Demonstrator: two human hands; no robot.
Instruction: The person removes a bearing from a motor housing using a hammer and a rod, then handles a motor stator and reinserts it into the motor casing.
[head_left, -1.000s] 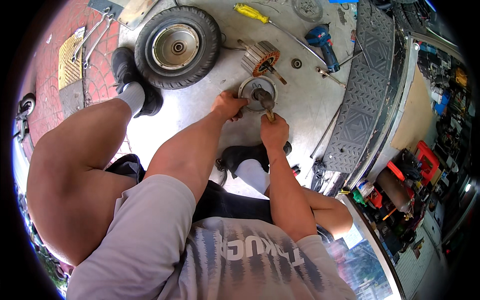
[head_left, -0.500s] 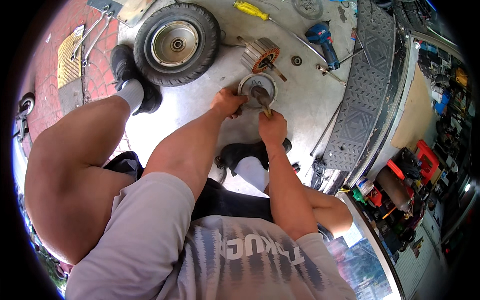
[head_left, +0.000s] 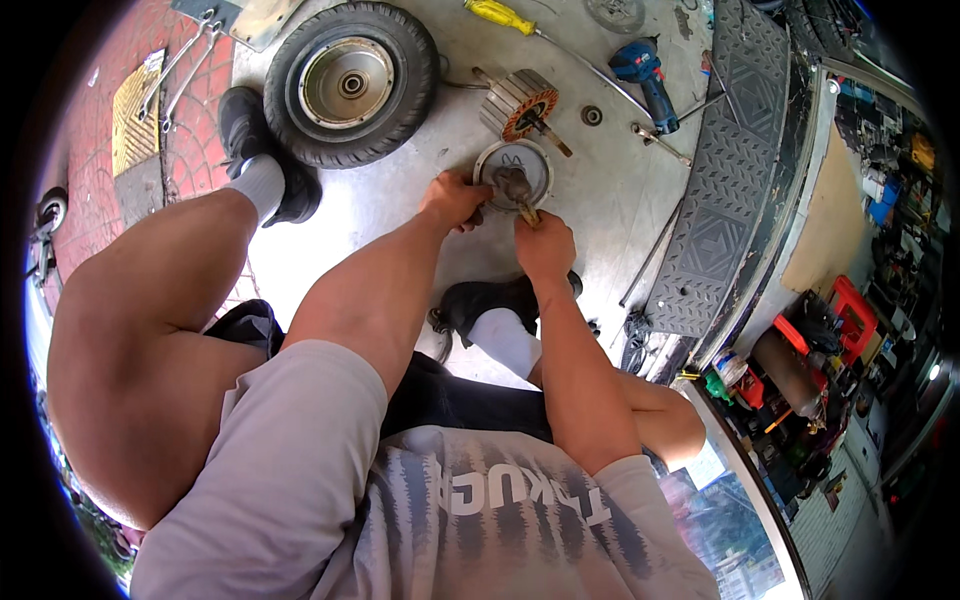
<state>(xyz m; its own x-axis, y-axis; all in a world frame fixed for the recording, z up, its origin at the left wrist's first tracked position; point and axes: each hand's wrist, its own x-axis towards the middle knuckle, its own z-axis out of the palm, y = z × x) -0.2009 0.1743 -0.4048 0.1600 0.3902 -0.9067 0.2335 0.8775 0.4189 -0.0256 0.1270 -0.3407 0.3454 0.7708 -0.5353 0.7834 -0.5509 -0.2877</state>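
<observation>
My left hand [head_left: 457, 202] grips the left rim of a round metal motor cover [head_left: 541, 168], its fingers closed on the edge. Over the cover's grey inner face lies a brush [head_left: 513, 184] with brownish bristles, slightly blurred. My right hand [head_left: 546, 245] is closed around the brush's short light handle, just below the rim. Just beyond the cover, a motor stator [head_left: 518, 104] with copper windings and a protruding shaft lies on the floor. A small round bearing [head_left: 592, 116] sits to its right.
A wheel with a black tyre [head_left: 412, 100] lies at the far left, near my shoe [head_left: 243, 125]. Farther right are a yellow-handled screwdriver [head_left: 505, 17], a blue power drill [head_left: 645, 80] and a ratchet wrench [head_left: 662, 145]. A grey textured ramp [head_left: 715, 190] borders the right side.
The brush has shifted slightly up and left across the cover, and my right hand has risen a little with it. My left hand stays on the rim.
</observation>
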